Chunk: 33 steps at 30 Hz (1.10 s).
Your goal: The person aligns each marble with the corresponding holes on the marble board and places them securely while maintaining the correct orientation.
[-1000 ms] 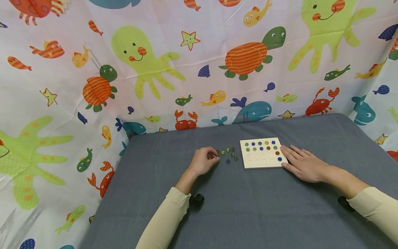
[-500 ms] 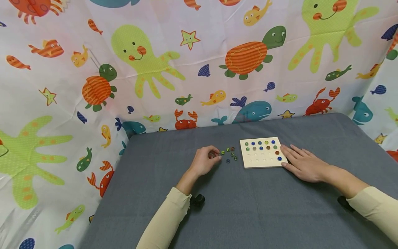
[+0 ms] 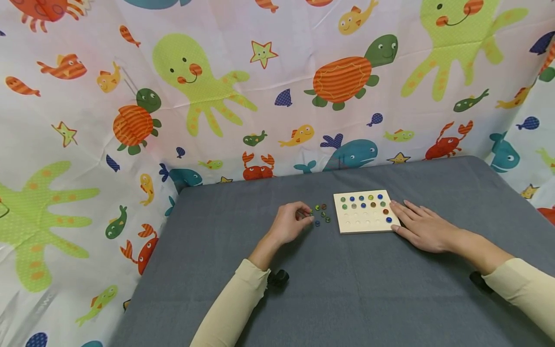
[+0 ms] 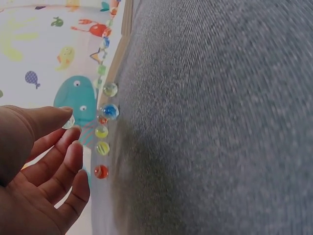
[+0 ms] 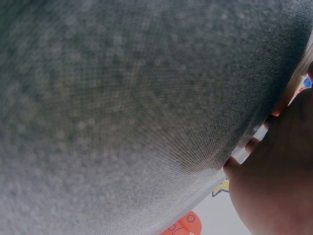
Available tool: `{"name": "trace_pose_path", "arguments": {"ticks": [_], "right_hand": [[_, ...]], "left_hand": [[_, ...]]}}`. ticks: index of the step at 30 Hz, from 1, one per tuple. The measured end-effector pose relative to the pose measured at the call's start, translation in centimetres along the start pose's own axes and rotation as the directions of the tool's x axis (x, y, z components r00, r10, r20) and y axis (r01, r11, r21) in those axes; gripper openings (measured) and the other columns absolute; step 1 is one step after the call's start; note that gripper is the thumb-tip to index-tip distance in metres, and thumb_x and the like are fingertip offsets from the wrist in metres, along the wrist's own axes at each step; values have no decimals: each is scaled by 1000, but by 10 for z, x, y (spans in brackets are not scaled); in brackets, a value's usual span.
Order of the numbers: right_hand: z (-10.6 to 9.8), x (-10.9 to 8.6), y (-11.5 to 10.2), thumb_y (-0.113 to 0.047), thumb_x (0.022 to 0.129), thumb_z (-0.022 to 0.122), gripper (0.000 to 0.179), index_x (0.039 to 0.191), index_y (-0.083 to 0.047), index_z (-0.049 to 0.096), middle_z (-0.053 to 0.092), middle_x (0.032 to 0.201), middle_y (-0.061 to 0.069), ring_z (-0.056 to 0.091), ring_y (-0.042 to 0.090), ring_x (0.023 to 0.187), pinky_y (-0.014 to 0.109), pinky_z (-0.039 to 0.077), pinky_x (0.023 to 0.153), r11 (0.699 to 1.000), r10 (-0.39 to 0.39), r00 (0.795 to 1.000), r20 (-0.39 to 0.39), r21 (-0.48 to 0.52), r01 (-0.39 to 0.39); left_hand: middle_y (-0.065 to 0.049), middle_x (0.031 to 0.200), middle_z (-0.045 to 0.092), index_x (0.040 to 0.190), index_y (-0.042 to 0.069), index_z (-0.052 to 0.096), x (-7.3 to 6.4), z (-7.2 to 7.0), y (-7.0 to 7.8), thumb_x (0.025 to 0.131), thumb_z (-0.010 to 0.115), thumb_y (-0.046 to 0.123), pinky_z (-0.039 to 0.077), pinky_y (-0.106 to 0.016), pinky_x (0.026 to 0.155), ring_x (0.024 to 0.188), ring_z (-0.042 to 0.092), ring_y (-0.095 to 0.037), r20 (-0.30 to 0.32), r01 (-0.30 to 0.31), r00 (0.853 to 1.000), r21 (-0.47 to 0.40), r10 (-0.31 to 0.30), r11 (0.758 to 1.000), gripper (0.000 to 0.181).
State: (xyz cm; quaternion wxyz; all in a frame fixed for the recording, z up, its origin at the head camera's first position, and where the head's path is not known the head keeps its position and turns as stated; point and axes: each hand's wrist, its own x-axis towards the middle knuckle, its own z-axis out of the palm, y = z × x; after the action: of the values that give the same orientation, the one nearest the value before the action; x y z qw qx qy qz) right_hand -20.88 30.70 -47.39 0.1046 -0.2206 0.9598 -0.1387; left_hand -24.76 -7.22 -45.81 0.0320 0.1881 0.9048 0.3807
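The left hand [image 3: 288,225] is pinching a clear marble [image 4: 69,122] above the gray surface [image 3: 321,294]. Loose marbles [image 3: 323,214] are lying just right of that hand. Farther right, a pale board [image 3: 362,228] is holding more marbles [image 3: 363,205], and the straight-fingered right hand [image 3: 424,229] is touching its right edge.

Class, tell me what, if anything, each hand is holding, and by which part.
The left hand pinches a clear marble by opposite sides, between thumb and fingertip; the right hand grips nothing.

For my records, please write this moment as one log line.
left hand: pinches clear marble | right hand: touches board | loose marbles: on grey cloth
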Motion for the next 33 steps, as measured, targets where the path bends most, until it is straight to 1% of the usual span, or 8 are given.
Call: {"name": "trace_pose_path", "arguments": {"ticks": [4, 9, 14, 18, 26, 33], "right_hand": [[0, -1, -2, -51, 108, 42, 76, 162, -1, 21, 21, 167, 23, 17, 50, 151, 69, 15, 115, 1000, -2, 1000, -3, 0, 2], [0, -3, -3, -50, 108, 42, 75, 162, -1, 21, 21, 167, 23, 17, 50, 151, 69, 15, 115, 1000, -2, 1000, -5, 5, 2], [0, -3, -3, -50, 109, 42, 75, 162, -1, 21, 21, 167, 23, 17, 50, 151, 69, 15, 115, 1000, -5, 1000, -5, 7, 5], [0, -2, -3, -49, 109, 42, 75, 162, -1, 21, 22, 167, 23, 17, 50, 151, 69, 15, 115, 1000, -9, 1000, -9, 3, 9], [1, -2, -4, -50, 108, 42, 75, 162, -1, 21, 22, 167, 23, 17, 50, 151, 70, 16, 115, 1000, -3, 1000, -6, -5, 3], [1, -2, -4, -51, 108, 41, 76, 162, -1, 21, 21, 167, 22, 17, 49, 151, 70, 15, 115, 1000, 3, 1000, -3, -2, -3]], "left_hand": [[-2, 98, 72, 109, 7, 74, 1, 2, 4, 97, 73, 18, 49, -25, 64, 73, 60, -11, 6, -21, 1000, 9, 21, 1000, 16], [-2, 99, 72, 110, 7, 74, 3, 6, 9, 97, 73, 18, 49, -25, 63, 72, 59, -11, 20, -31, 999, 3, 31, 1000, 17], [-1, 99, 72, 110, 9, 74, 6, 11, 14, 97, 73, 19, 49, -24, 64, 73, 60, -9, 30, -38, 999, 1, 38, 999, 16], [0, 99, 72, 108, 10, 74, 10, 16, 17, 97, 73, 19, 49, -22, 64, 72, 60, -7, 35, -47, 998, 4, 47, 999, 15], [2, 97, 71, 108, 11, 74, 16, 22, 26, 97, 74, 20, 47, -21, 62, 70, 58, -6, 42, -68, 997, 15, 67, 998, 15], [2, 96, 71, 109, 8, 74, 18, 27, 32, 97, 73, 19, 46, -19, 62, 70, 57, -7, 50, -75, 996, 20, 74, 997, 16]]}}
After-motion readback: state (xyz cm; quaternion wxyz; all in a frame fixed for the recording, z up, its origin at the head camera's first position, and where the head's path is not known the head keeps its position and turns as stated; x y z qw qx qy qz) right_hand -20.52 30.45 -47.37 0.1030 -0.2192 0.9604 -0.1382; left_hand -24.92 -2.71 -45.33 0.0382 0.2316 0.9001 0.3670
